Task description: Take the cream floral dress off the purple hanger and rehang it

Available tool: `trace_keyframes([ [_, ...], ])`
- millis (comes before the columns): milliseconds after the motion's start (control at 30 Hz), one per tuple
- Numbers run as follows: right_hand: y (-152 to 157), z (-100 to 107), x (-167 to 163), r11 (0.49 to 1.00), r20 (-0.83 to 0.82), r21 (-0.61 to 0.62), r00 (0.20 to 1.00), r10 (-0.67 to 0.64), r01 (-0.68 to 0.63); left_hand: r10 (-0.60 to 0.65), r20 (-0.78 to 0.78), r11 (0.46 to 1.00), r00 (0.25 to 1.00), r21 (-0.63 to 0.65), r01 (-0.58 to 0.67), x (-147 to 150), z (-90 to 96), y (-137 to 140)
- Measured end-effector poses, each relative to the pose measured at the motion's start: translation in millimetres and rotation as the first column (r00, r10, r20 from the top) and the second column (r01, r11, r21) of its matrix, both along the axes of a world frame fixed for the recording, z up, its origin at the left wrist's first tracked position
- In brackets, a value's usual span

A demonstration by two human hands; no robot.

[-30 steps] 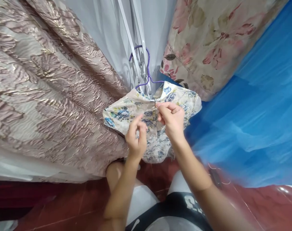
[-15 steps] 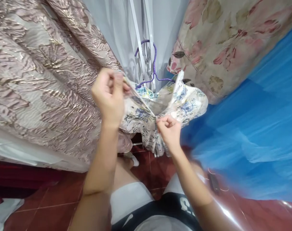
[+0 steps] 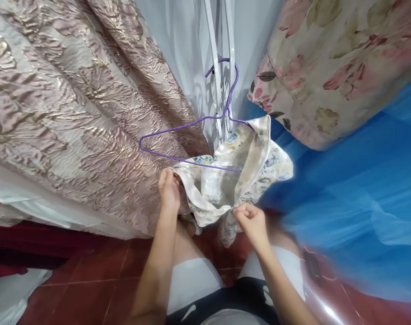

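A white garment with a blue floral print (image 3: 259,174) hangs partly on a purple hanger (image 3: 188,124). Its right shoulder rests on the hanger, while the hanger's left arm sticks out bare. A zipper-like edge runs down each side of the garment's opening, which gapes wide. My left hand (image 3: 170,189) grips the left edge of that opening, pulled down below the hanger. At the bottom of the opening, my right hand (image 3: 251,221) pinches the fabric edge, perhaps a zipper pull; its fingers hide the detail.
Pink-gold embossed fabric (image 3: 100,122) hangs close on the left. White metal bars (image 3: 214,54) stand behind the hanger. A floral cloth (image 3: 327,67) and blue tulle (image 3: 354,198) fill the right. Below are red floor tiles (image 3: 90,289) and a dark object (image 3: 313,265).
My left hand has come down with the left edge of the garment, uncovering the hanger's left arm and widening the opening. My right hand is lower in view, still pinching.
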State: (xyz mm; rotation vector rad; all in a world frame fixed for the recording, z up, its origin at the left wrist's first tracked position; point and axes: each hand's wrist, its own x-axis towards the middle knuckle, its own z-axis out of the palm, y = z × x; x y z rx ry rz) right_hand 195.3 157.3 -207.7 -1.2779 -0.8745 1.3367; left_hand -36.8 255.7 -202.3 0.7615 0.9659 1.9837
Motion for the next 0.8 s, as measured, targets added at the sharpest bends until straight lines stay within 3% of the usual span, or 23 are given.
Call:
trace_keyframes([
  [100, -5.6, -20.0, 7.6, 0.999, 0.016, -0.031, 0.999, 0.034, -0.033, -0.207, -0.173, 0.978, 0.963, -0.039, 0.203, 44.8, -8.3, -33.2],
  [267, -16.8, -45.8, 18.9, 0.973, 0.109, -0.047, 0.967, 0.231, -0.227, -0.426, -0.508, 0.886, 0.749, -0.065, 0.459, 100.1, -3.8, -73.8],
  [400, -24.5, -37.0, 33.7, 0.978, 0.203, 0.055, 0.962, 0.185, -0.2, -0.428, -0.528, 0.854, 0.734, 0.031, 0.519, 123.9, 7.5, -93.6],
  [500, -25.5, -16.8, 44.2, 0.955, 0.089, 0.151, 0.966, 0.245, -0.256, -0.381, -0.643, 0.84, 0.664, 0.058, 0.539, 128.8, 17.8, -104.1],
  [600, -21.5, -0.5, 50.7, 0.868, -0.075, 0.171, 0.872, 0.483, -0.466, -0.295, -0.734, 0.856, 0.612, 0.083, 0.511, 121.9, 28.4, -105.3],
  [700, -15.3, 11.2, 55.8, 0.732, -0.16, 0.155, 0.714, 0.681, -0.663, -0.285, -0.732, 0.88, 0.618, 0.057, 0.472, 106.3, 33.5, -97.1],
  [767, -11.8, 22.0, 61.1, 0.666, -0.148, 0.174, 0.649, 0.746, -0.726, -0.442, -0.674, 0.815, 0.592, -0.026, 0.579, 96.0, 29.4, -91.8],
  [800, -10.4, 29.1, 65.1, 0.652, -0.115, 0.199, 0.643, 0.757, -0.732, -0.563, -0.62, 0.741, 0.547, -0.086, 0.666, 92.0, 24.4, -90.5],
])
